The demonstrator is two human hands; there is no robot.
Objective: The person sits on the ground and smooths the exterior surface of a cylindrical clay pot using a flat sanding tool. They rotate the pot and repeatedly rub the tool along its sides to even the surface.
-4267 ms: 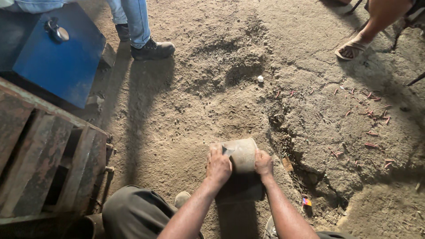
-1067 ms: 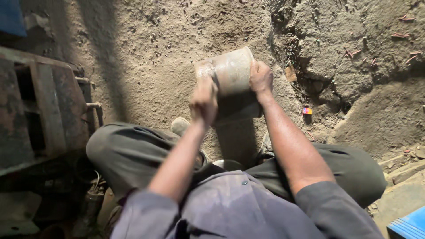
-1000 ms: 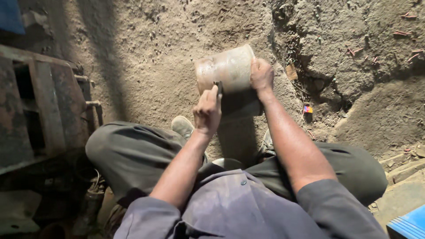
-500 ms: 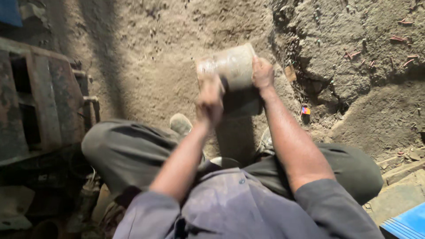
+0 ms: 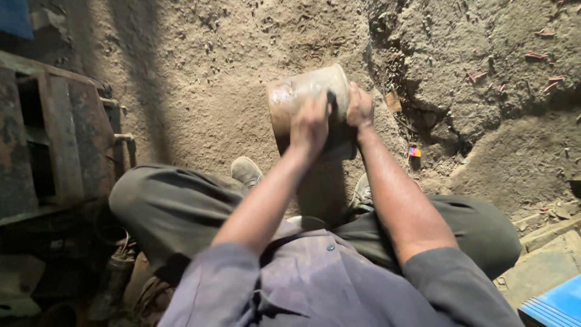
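Observation:
A dusty, tan cylindrical piece point(image 5: 296, 97), like a short metal sleeve, lies on its side above sandy ground, held out in front of my knees. My right hand point(image 5: 359, 108) grips its right end. My left hand point(image 5: 310, 124) lies over its front face with the fingers pressed down on it; what is under the palm is hidden. Both forearms reach forward over my grey trousers, and my shoes point(image 5: 247, 171) show below the piece.
A rusty metal frame point(image 5: 54, 139) stands at the left. Rough, broken earth with small red scraps point(image 5: 535, 56) fills the upper right. A small coloured bit point(image 5: 414, 151) lies on the sand, and a blue corner point(image 5: 560, 303) shows at the bottom right.
My view has dropped toward my lap since the oldest frame. My left hand has slid up and down over the front of the cylinder; my right hand has kept its hold on the end.

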